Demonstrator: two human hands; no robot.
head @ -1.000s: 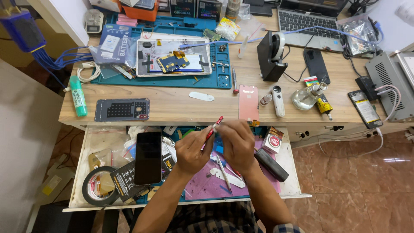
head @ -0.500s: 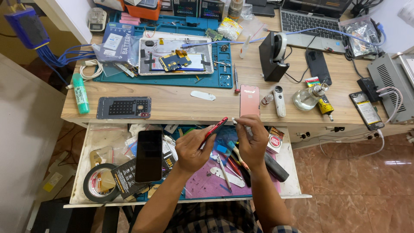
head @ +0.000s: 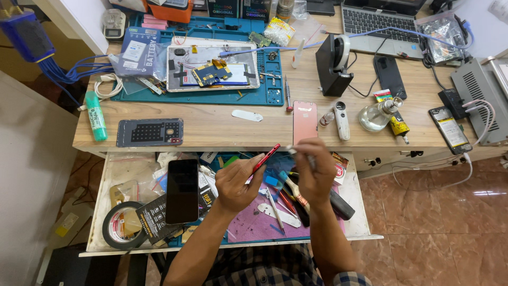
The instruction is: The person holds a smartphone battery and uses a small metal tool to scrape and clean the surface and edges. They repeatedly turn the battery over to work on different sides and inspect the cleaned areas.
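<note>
Red tool (head: 266, 158), a thin pen-like stick, sat pinched in the left hand (head: 236, 185) over the open drawer (head: 100, 212), its tip slanting up toward one o'clock. The fingers were curled and pressed together around its lower end, thumb on top. It looked light and stiff, probably slick plastic or metal, so a hold low on the shaft, close to the fingers, would likely steady it best; the fine tip seemed the part most easily bent.

At three o'clock from it, the right hand (head: 316, 175) pinched a slim silvery piece (head: 294, 151) between thumb and forefinger, the other fingers folded under. Whether that was tweezers or a blade could not be told; most of it lay hidden behind the knuckles. The two tips stood near each other, apart, and nothing could be made out between them.

Below the hands, the purple mat (head: 254, 222) held brushes and small tools, partly covered by both wrists. At nine o'clock lay a dark phone (head: 182, 190), and farther on a roll of black tape (head: 119, 229). At twelve o'clock, on the desk (head: 211, 127), a pink phone back (head: 305, 122) lay flat. The desk's upper edge and the laptop were cut off.
</note>
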